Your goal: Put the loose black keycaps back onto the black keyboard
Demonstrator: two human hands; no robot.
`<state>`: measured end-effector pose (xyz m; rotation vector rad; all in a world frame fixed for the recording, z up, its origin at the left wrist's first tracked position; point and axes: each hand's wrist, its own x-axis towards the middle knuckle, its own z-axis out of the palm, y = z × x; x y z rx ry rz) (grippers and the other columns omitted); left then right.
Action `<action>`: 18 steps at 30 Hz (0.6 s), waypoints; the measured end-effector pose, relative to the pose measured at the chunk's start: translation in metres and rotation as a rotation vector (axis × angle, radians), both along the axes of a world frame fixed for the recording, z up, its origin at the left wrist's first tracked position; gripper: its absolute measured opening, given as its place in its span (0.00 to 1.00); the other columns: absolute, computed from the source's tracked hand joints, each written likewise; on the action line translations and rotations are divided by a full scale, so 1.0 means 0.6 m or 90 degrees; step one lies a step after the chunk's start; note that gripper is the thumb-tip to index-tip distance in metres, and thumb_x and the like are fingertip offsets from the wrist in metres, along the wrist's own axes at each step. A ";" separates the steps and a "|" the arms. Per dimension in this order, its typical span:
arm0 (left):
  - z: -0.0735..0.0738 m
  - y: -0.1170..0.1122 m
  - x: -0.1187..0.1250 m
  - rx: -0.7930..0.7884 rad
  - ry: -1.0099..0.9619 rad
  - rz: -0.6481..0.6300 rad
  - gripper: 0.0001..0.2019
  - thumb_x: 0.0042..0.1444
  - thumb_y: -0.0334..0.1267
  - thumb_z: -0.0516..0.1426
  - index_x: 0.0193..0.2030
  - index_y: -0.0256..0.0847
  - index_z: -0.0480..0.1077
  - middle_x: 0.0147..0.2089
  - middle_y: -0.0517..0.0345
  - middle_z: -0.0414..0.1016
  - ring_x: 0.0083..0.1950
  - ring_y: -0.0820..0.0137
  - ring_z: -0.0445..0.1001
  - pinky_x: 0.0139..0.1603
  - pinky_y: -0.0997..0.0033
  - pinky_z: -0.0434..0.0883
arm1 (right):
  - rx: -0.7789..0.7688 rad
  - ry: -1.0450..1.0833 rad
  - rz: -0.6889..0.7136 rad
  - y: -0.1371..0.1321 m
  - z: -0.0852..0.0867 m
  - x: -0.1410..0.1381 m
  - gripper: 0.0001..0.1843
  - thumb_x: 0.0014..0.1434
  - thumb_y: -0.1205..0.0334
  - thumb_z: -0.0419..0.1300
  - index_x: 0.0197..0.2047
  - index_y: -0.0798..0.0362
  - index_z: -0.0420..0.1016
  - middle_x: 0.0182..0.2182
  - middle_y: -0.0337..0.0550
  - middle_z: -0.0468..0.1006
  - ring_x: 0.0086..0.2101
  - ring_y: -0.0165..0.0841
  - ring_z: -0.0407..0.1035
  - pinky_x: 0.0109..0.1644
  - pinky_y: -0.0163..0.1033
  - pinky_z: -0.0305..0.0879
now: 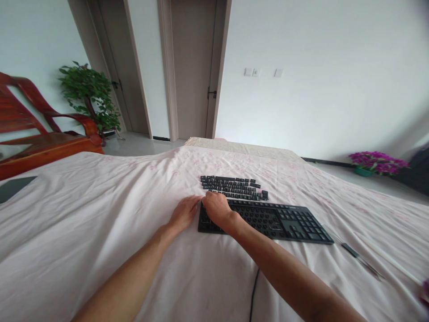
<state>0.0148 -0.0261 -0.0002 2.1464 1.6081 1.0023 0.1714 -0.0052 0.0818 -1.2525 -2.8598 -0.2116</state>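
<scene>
A black keyboard (281, 221) lies on a bed covered with a pale pink sheet (100, 214). Many of its keys are off, and those loose keycaps (234, 187) are laid out in rows just behind it. My right hand (217, 209) rests on the keyboard's left end, fingers curled down over the far left corner near the keycap rows. What its fingertips hold is hidden. My left hand (184, 212) lies on the sheet against the keyboard's left edge, fingers together and flat.
A thin black tool (360, 259) lies on the sheet right of the keyboard, whose cable (253, 290) runs toward me. A dark flat object (13, 188) sits at the left. A red wooden chair (43, 134), a green plant (90, 96), doors and purple flowers (377, 162) stand beyond.
</scene>
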 end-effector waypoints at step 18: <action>-0.003 -0.003 0.000 0.013 -0.006 -0.015 0.21 0.61 0.31 0.46 0.59 0.37 0.69 0.61 0.51 0.71 0.64 0.63 0.66 0.68 0.58 0.58 | 0.031 0.005 0.050 -0.039 -0.015 0.011 0.17 0.57 0.70 0.54 0.48 0.63 0.76 0.43 0.58 0.74 0.44 0.42 0.66 0.47 0.43 0.64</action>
